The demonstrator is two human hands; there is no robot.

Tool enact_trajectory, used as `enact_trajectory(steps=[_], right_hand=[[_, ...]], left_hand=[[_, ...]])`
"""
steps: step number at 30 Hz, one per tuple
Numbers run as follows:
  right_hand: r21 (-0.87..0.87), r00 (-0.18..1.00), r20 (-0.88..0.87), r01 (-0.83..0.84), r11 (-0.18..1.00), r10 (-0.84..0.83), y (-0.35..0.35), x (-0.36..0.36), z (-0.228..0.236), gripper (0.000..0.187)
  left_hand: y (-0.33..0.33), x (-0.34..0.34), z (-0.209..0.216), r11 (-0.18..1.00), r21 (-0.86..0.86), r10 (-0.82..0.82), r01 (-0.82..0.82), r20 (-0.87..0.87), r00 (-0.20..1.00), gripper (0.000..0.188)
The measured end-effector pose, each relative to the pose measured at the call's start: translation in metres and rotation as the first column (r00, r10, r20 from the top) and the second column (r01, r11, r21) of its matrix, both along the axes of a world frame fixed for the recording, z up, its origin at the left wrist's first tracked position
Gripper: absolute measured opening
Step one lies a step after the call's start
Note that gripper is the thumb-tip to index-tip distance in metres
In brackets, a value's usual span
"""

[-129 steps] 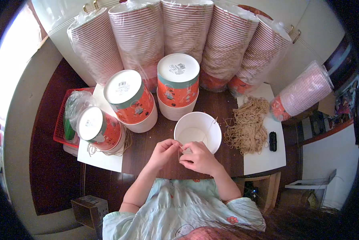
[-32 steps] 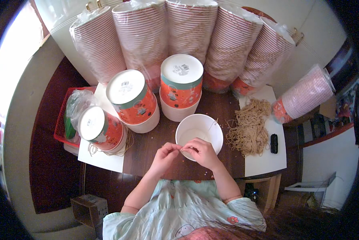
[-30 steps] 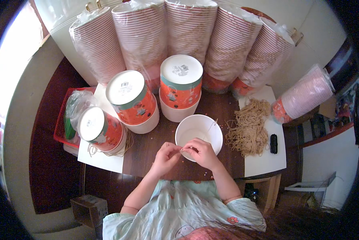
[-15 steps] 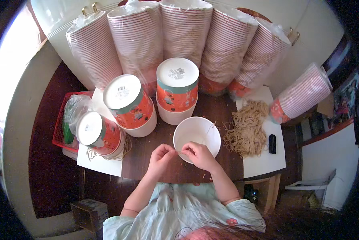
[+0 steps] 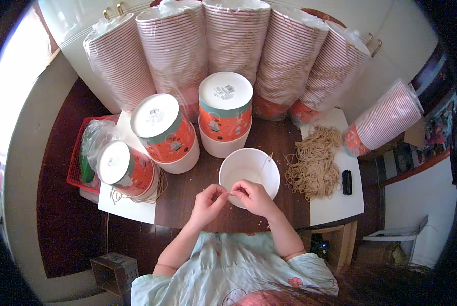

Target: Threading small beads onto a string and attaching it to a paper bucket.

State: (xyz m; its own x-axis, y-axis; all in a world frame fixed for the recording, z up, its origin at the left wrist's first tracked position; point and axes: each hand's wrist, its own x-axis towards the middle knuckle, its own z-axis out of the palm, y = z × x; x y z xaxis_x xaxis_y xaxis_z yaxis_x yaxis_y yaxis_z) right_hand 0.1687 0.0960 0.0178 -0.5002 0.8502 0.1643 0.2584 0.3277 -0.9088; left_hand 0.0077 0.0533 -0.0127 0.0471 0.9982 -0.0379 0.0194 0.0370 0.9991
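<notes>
A white paper bucket (image 5: 243, 167) stands upright with its mouth toward me, near the front of the brown table (image 5: 187, 214). A thin cord (image 5: 270, 160) shows at its far right rim, and part of it hangs inside. At the bucket's near rim my left hand (image 5: 207, 204) and my right hand (image 5: 254, 198) meet almost fingertip to fingertip. Both pinch closed on a thin strand of cord, mostly hidden by the fingers. The right hand covers part of the bucket's near wall. Tiny pale bits lie scattered on the wood.
Upside-down orange-and-green buckets (image 5: 226, 122) stand left and behind, some stacked. Plastic-wrapped bucket stacks (image 5: 236, 41) line the back; another wrapped stack (image 5: 384, 117) leans at right. Beside the bucket lies a tan cord heap (image 5: 317, 163), then a black object (image 5: 346, 182). A red basket (image 5: 74, 163) sits far left.
The hands stay at the bucket's near rim, with slight finger movement. The left fingers have turned a little, and the strand between the hands shows less. The bucket looks shifted very slightly left.
</notes>
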Motion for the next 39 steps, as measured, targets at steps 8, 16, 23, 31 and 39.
enact_trajectory(steps=[8,16,23,31,39], right_hand=[[0.005,0.999,0.034,0.019,1.000,-0.020,-0.001,0.001,-0.002,0.008],[0.036,0.998,0.063,0.008,0.999,-0.011,-0.002,0.001,0.000,0.007],[0.076,0.996,0.065,-0.065,0.995,0.060,-0.001,0.003,0.000,0.005],[-0.038,0.997,-0.018,-0.073,0.997,0.072,-0.002,0.003,0.002,0.003],[0.132,0.992,0.083,-0.107,0.985,0.097,-0.001,-0.005,0.019,0.009]], left_hand=[[-0.002,0.009,0.005,0.985,0.104,0.150,-0.138,-0.120,0.981,0.009],[-0.001,0.006,-0.008,0.973,0.111,0.216,-0.203,-0.116,0.970,0.010],[-0.001,0.003,-0.011,0.973,0.123,0.211,-0.193,-0.154,0.965,0.011],[-0.002,-0.002,0.008,0.952,0.281,0.209,-0.121,-0.308,0.928,0.010],[-0.005,-0.006,0.032,0.845,0.531,0.255,0.065,-0.507,0.823,0.015]])
